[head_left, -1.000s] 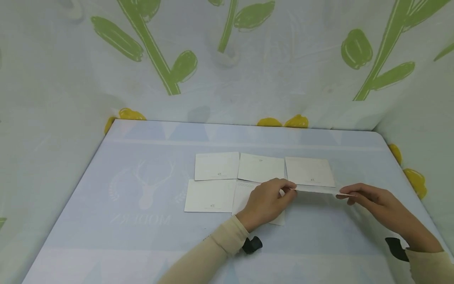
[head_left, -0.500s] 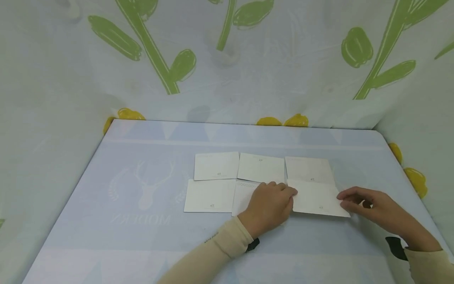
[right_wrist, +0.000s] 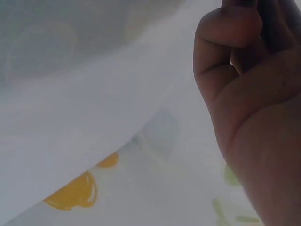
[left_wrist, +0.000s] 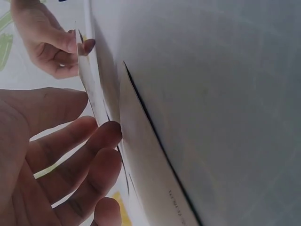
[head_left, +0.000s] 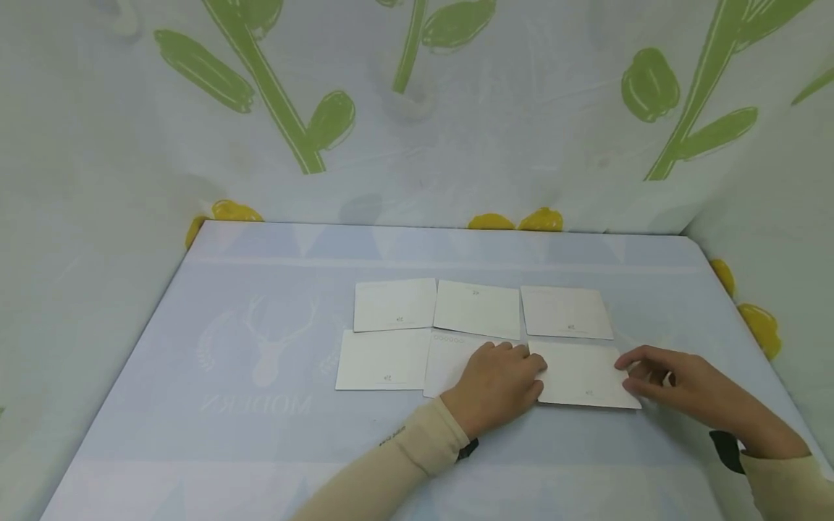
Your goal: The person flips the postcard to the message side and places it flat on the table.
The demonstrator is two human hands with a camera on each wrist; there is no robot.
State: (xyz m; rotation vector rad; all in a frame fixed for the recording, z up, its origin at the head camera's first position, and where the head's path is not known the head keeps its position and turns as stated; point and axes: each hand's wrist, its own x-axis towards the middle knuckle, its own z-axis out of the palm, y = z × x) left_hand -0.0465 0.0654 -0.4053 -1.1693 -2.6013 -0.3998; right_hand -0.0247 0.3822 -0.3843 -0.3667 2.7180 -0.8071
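A white card at the lower right of the group is tilted slightly above the table, its near edge casting a thin shadow. My left hand pinches its left edge between thumb and fingers. At the card's right edge, my right hand holds it between thumb and fingertips; the left wrist view shows this right hand from the far end of the card. Under the left hand lies another card, partly hidden. In the right wrist view, my right hand has curled fingers, their tips cut off.
Three cards lie in the back row: left, middle and right. One more card is at the front left. The pale blue table meets a leaf-patterned curtain behind.
The card between the hands has swung from nearly edge-on to almost flat, its near edge coming down toward me. Both hands stay at its sides; the left has shifted slightly.
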